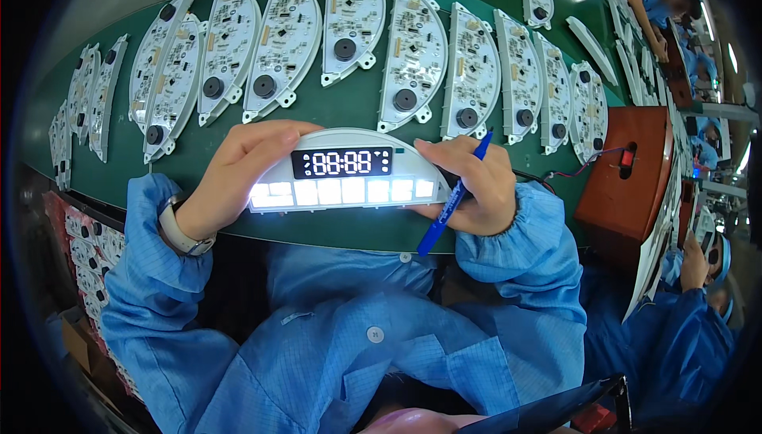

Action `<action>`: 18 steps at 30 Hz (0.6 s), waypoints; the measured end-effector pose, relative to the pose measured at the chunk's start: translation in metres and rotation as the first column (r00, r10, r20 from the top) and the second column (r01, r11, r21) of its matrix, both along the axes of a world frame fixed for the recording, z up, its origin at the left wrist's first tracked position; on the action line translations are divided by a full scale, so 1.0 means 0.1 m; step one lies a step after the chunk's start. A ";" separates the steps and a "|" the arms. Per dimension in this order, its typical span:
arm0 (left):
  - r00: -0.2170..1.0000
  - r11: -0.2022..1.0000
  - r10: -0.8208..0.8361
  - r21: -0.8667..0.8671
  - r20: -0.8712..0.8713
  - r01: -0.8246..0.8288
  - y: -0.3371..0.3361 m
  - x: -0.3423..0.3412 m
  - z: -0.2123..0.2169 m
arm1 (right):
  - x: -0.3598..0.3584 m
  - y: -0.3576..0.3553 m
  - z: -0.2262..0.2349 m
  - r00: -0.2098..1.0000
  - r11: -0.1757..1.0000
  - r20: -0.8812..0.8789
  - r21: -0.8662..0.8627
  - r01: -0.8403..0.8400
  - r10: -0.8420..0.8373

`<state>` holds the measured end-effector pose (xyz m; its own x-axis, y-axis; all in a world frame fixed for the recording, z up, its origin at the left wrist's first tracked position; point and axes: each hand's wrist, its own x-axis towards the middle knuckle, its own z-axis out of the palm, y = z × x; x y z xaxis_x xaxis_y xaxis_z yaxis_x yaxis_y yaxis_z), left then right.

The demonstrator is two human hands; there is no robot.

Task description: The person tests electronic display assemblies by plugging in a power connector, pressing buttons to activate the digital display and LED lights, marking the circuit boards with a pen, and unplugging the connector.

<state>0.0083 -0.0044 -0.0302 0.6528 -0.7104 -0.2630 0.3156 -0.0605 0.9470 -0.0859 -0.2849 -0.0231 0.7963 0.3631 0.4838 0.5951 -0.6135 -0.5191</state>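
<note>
The left grip (230,172) and right grip (484,184) are closed on opposite ends of a lit half-moon panel (341,170) over the near side of the counter (345,106); the right also holds a blue marker (443,216). Half-moon circuit boards (284,41) line the far side.

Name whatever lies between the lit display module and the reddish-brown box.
In the head view, the right hand lies between the lit display module and the reddish-brown box, with a blue marker and, nearer the box, a thin wire.

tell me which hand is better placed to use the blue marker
Likely the right hand: it holds the blue marker, while the left hand grips only the lit display panel.
</note>
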 end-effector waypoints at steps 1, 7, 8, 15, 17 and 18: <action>1.000 1.000 -0.005 0.006 -0.020 0.005 0.00 0.00 0.02 | 0.00 0.00 0.00 1.000 1.000 -0.002 0.005 -0.006 0.006; 0.998 0.996 -0.018 0.086 -0.063 0.023 -0.01 -0.05 0.14 | -0.02 -0.01 0.00 0.999 1.000 -0.043 0.008 0.001 -0.001; 0.998 0.998 -0.025 0.050 -0.052 0.028 0.00 -0.06 0.14 | 0.00 0.00 0.01 0.999 1.000 -0.041 0.018 -0.018 0.019; 0.997 0.999 -0.037 0.003 -0.066 0.038 0.01 -0.08 0.16 | 0.01 -0.02 -0.01 0.998 0.998 -0.040 0.041 -0.052 0.054; 0.996 0.999 -0.042 0.016 -0.081 0.043 0.02 -0.07 0.18 | 0.03 -0.02 0.02 0.996 0.998 -0.061 0.018 -0.064 0.065; 0.995 0.998 -0.052 0.024 -0.088 0.054 0.02 -0.06 0.19 | 0.03 -0.02 0.02 0.997 0.997 -0.042 0.020 -0.069 0.070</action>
